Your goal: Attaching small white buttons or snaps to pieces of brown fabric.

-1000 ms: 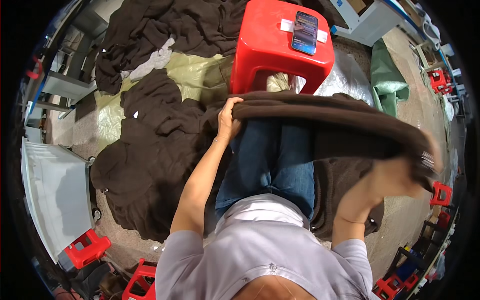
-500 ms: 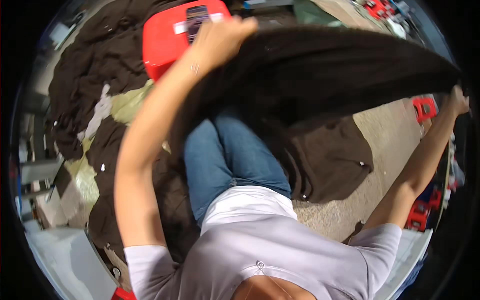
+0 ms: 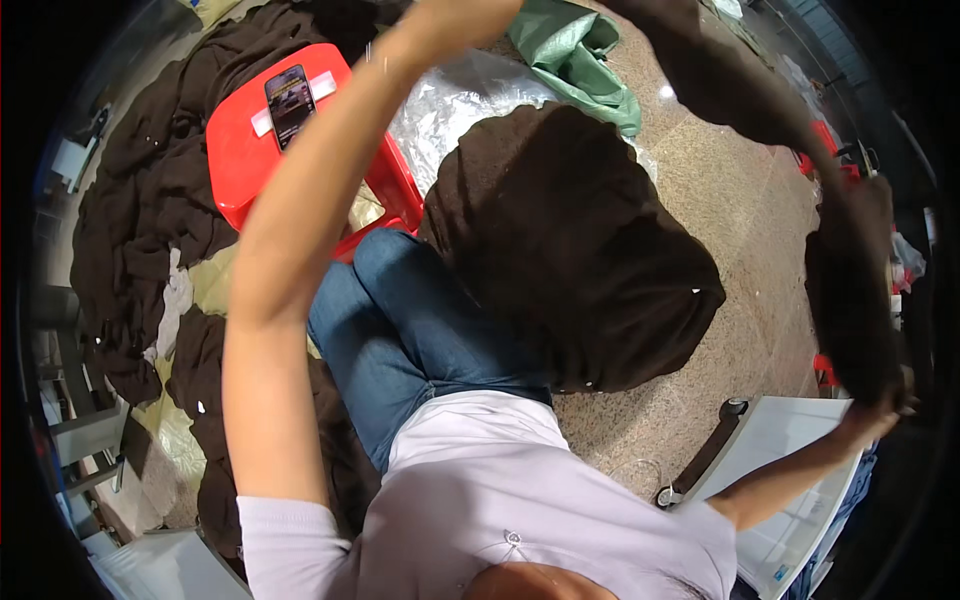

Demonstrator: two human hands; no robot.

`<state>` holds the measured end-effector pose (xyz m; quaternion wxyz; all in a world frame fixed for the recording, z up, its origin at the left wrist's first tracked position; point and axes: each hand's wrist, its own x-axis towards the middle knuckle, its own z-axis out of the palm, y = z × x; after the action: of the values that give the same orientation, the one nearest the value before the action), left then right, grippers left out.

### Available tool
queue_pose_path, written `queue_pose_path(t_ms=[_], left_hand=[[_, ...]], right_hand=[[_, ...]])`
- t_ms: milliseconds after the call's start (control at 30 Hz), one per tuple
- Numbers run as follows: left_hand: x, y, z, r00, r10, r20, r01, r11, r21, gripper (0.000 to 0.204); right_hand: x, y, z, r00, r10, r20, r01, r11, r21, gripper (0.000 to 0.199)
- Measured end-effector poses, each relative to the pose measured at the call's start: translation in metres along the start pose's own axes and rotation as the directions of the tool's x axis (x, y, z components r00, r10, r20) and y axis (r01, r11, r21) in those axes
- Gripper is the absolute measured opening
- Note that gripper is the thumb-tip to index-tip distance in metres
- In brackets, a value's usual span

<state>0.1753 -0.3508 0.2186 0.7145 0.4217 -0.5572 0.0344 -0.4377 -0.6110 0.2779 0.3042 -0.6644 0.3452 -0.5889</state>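
My right hand (image 3: 880, 415), out at my far right, is closed around one end of the brown cloth (image 3: 720, 75), the fingers bent in on it; blur hides how tight the grip is. My left hand (image 3: 465, 15) is raised past the stool (image 3: 240, 120) and its fingers run out of view at the top, so I can't tell how far they are spread or whether they have hold of the other end.

The cloth is in the air, arcing narrowly from the upper edge of the view down to my right hand, over the floor (image 3: 770, 280) and well apart from the bundle (image 3: 570, 250) beside my jeans (image 3: 430, 320). The phone (image 3: 290, 105) lies on the stool near its far edge.

I'd judge this to be the middle of swinging the cloth out; the next move seems to call for keeping the right-hand end gripped and bringing the length round clear of the stool and phone.

A moment ago the cloth hung broad between my hands, across my knees and over much of the bundle. Now it has swung to my right and thinned to a strip, the bundle shows whole, my right hand sits lower in view, and my left no longer overlaps the phone.
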Motion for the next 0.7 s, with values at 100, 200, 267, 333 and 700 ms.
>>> queue_pose_path(t_ms=[100,200,267,333,700], left_hand=[[-0.095,-0.075,-0.028,0.967,0.035,0.253,-0.138,0.905,0.403,0.042],[-0.211,-0.127,-0.043,0.892,-0.337,0.301,0.147,0.847,0.511,0.041],[-0.271,-0.144,-0.042,0.806,-0.491,0.332,0.156,0.716,0.681,0.033],[-0.304,-0.121,-0.032,0.486,-0.836,0.255,0.200,0.391,0.898,0.024],[-0.427,0.113,-0.059,0.817,-0.173,-0.550,0.575,0.183,0.797,0.039]], right_hand=[[-0.076,0.064,0.010,0.912,0.132,0.388,0.020,0.931,-0.364,0.037],[-0.142,0.073,0.079,0.595,0.629,0.500,-0.304,0.752,-0.585,0.017],[-0.175,0.119,0.098,0.324,0.734,0.597,-0.339,0.679,-0.651,0.010],[-0.214,0.169,0.117,0.183,0.809,0.559,-0.146,0.584,-0.798,0.016],[-0.349,0.158,0.311,-0.036,0.256,0.966,-0.063,0.964,-0.258,0.022]])
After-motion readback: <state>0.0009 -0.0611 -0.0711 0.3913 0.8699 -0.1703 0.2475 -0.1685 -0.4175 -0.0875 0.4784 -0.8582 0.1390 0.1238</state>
